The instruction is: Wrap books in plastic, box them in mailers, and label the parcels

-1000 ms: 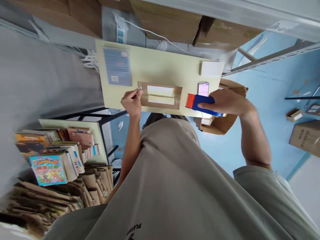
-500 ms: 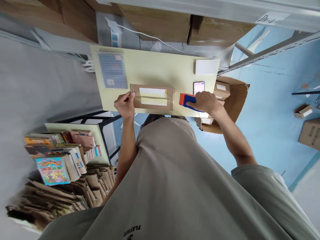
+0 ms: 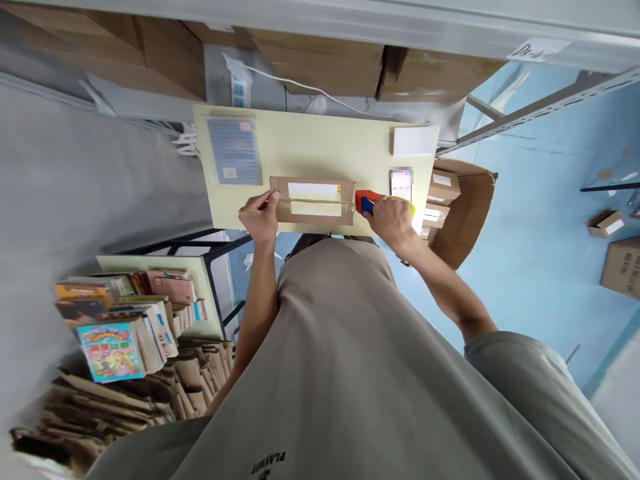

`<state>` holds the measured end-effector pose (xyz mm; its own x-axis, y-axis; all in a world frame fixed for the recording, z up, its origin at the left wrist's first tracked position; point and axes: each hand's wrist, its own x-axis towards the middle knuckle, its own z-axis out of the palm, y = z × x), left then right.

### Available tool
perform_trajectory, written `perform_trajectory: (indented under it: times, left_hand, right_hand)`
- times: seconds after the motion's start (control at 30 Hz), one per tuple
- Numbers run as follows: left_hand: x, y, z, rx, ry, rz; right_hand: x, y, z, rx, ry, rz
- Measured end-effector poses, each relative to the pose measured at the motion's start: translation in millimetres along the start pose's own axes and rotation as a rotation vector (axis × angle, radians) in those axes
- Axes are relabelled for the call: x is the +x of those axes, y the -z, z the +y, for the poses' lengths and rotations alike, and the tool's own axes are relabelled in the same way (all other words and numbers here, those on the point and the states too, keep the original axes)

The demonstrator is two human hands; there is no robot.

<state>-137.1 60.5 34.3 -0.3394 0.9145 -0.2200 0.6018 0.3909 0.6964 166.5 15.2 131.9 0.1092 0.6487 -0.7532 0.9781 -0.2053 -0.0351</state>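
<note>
A small cardboard box [image 3: 315, 211] lies flat on the pale yellow tabletop [image 3: 320, 147], with clear tape along its middle and white labels on its upper face. At its left end, my left hand [image 3: 260, 217] is closed, thumb and fingertips pinching the end edge. My right hand [image 3: 393, 220] grips a red and blue tape dispenser [image 3: 367, 200]; a bit of yellow shows behind the fingers. The dispenser's red front end is against or very near the box's right end; whether they touch, I cannot tell.
A phone [image 3: 401, 183] and a white box [image 3: 413, 141] sit at the table's right. At the left lies a blue plastic-wrapped item [image 3: 234, 152]. Right of the table, a large open carton [image 3: 467, 213] holds small boxes. Books [image 3: 113, 350] stand at lower left; a shelf [image 3: 320, 27] spans the top.
My right hand has brought the tape dispenser left to the box's right end and turned it, so its yellow part now shows. My left hand keeps its pinch at the left end.
</note>
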Motion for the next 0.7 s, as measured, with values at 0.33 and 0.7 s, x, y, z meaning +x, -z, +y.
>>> perform_trajectory:
  times: [0.33, 0.7]
  left_hand:
    - [8, -2.9, 18, 0.023, -0.196, 0.055]
    - [-18, -41.6, 244, -0.29, -1.118, -0.277]
  right_hand:
    - [-29, 13, 12, 0.06, -0.16, 0.146]
    - [-56, 176, -1, 0.102, -0.028, 0.726]
